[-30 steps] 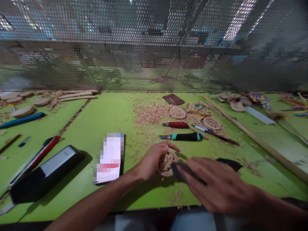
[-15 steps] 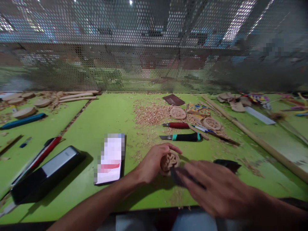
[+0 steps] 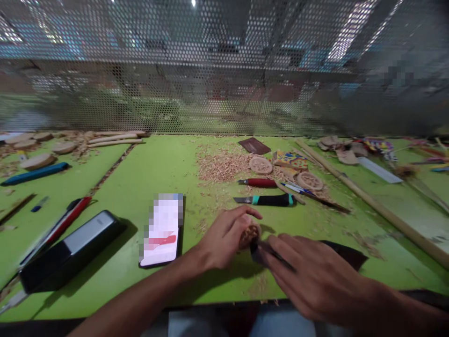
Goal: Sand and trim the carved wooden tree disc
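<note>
Near the table's front edge, my left hand (image 3: 224,238) grips a small round carved wooden piece (image 3: 251,232), its fingers curled over the left and top sides. My right hand (image 3: 308,274) is closed round a dark, thin tool (image 3: 261,254), whose tip meets the lower right of the carving. The tool's exact shape is blurred. Partly behind my right hand lies a dark sheet (image 3: 347,254). Beyond the hands are a black-and-teal knife (image 3: 270,200) and a red-handled knife (image 3: 259,183).
A phone (image 3: 163,229) and a black case (image 3: 72,250) lie left on the green table (image 3: 164,164). Wood shavings (image 3: 222,164), carved discs (image 3: 261,165) and pens are farther back. A long stick (image 3: 372,210) crosses the right side, before a perforated metal screen (image 3: 210,70).
My left fingers have shifted over the carved piece, which looks tilted and more covered. More of the dark sheet shows beyond my right hand. The whole view has shifted slightly.
</note>
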A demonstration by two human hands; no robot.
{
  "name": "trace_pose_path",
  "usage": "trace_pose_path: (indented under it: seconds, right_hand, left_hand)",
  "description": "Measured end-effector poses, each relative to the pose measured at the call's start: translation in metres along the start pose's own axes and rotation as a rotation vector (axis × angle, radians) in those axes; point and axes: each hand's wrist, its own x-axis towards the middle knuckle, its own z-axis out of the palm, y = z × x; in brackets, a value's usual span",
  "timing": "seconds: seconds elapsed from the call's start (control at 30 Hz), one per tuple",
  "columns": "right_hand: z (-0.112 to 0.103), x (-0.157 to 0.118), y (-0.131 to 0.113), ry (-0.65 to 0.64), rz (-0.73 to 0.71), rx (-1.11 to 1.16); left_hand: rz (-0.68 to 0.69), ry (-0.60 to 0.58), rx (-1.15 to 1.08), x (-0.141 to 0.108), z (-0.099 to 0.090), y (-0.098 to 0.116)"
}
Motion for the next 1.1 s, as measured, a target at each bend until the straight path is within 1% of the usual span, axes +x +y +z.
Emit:
trace_pose_path:
  seconds: [0.17, 0.33, 0.43, 0.5, 0.57, 0.67, 0.83, 0.93, 1.0, 1.1]
  right_hand:
    - [0.002, 0.0, -0.001, -0.021, 0.013, 0.014]
    - [-0.002, 0.001, 0.001, -0.027, 0.021, 0.038]
    - [-0.006, -0.003, 0.01, -0.034, 0.035, -0.004]
    - [-0.008, -0.007, 0.019, 0.018, 0.065, -0.1]
    - [-0.009, -0.012, 0.025, 0.07, 0.094, -0.172]
    - [-0.011, -0.014, 0.023, 0.063, 0.084, -0.147]
    - [-0.01, -0.006, 0.004, 0.04, 0.062, -0.026]
    - [-0.007, -0.003, 0.001, 0.03, 0.032, 0.01]
    - [-0.006, -0.003, 0.005, 0.044, 0.029, -0.035]
    - [-0.007, -0.004, 0.012, 0.085, 0.08, -0.15]
  left_hand:
    - [0.001, -0.017, 0.104, -0.001, -0.001, 0.004]
    - [0.007, -0.047, 0.083, 0.002, -0.001, 0.005]
    - [-0.017, -0.037, -0.022, 0.004, -0.002, 0.001]
    - [-0.094, -0.025, -0.148, 0.005, -0.003, -0.005]
    - [-0.203, -0.031, -0.318, 0.007, -0.002, -0.012]
    - [-0.291, -0.06, -0.491, 0.01, -0.001, -0.022]
    - [-0.331, -0.06, -0.573, 0.013, 0.001, -0.024]
    - [-0.334, -0.078, -0.583, 0.012, 0.001, -0.022]
    - [-0.316, -0.079, -0.554, 0.011, 0.001, -0.022]
    - [-0.309, -0.056, -0.53, 0.01, 0.001, -0.022]
